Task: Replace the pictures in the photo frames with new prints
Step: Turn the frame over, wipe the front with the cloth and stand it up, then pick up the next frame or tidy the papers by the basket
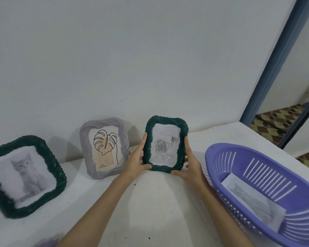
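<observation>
At centre frame, the left hand (136,160) and right hand (190,164) each grip a side of the dark green frame (165,144), fingers curled round its edges, upright above the white counter (150,202); it holds a rose print (165,145).

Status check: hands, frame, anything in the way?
Left hand and right hand grip rose frame by its sides, upright at the wall. Leaf frame close on its left, purple basket on its right.
</observation>
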{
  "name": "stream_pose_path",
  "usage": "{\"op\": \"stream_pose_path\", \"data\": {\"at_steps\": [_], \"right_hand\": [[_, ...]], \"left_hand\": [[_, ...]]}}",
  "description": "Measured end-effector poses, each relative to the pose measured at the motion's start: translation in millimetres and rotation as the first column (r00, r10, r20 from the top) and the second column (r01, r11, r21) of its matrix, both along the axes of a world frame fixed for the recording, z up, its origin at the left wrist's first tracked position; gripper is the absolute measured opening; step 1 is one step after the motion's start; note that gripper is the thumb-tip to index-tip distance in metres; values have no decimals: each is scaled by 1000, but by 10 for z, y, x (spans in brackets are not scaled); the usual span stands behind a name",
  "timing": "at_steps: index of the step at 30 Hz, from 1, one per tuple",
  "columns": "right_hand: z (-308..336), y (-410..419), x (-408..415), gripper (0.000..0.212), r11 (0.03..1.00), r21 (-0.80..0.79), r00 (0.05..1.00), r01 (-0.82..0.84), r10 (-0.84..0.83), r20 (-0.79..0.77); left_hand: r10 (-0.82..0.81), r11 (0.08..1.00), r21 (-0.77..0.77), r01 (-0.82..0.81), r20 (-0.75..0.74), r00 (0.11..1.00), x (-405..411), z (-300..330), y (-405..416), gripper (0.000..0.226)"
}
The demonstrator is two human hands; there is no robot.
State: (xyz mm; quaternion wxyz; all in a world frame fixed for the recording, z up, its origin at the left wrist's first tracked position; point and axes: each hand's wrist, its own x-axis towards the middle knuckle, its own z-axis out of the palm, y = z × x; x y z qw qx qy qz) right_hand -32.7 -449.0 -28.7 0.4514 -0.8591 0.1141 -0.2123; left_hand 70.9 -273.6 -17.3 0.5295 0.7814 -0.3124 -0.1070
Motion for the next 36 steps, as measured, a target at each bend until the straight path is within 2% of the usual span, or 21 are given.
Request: {"op": "stream_pose_path", "data": {"at_steps": [3,5,8,11,13,14,16,18,20,23,27,31,36], "right_hand": [[22,56,-61,123,999,-21,999,40,-41,-22],[46,116,-143,118,996,-70,997,62,-65,-43],[107,231,-300,110,987,-154,999,46,-48,-6],[333,281,-529,93,973,-226,998,52,-56,-11],[492,220,-735,73,910,-392,989,136,-151,-8],[558,160,-852,64,846,-500,976,187,-216,-1],[669,45,-1103,52,722,-670,937,176,-331,-112],[714,-46,-1313,52,700,-714,881,38,-360,-306],[702,-112,-1420,53,731,-681,867,-36,-317,-385],[650,-223,-1453,52,757,-653,896,-22,-274,-349],[646,-481,-1505,50,775,-631,911,25,-278,-306],[695,-698,-1531,50,843,-534,933,67,-243,-267],[679,-783,-1484,60,893,-444,939,75,-213,-270]], "left_hand": [[12,999,32,-13,37,999,-58,-10,38,111],[74,996,48,-80,123,990,-155,-27,79,106],[205,979,-39,-201,237,950,-401,-31,130,86],[237,971,-94,-219,284,929,-667,-38,129,63],[195,980,-73,-183,258,946,-861,-54,85,48],[173,985,-54,-165,241,955,-954,-75,41,42],[135,990,11,-140,191,972,-1130,-136,-85,35],[94,988,110,-109,134,987,-1279,-194,-229,44],[71,977,194,-88,91,993,-1384,-250,-351,61],[58,961,265,-84,106,993,-1481,-301,-497,79],[79,930,341,-135,172,982,-1486,-314,-634,91],[30,868,484,-112,173,984,-1470,-334,-732,103],[7,878,472,-81,156,988,-1505,-356,-794,105]]}}
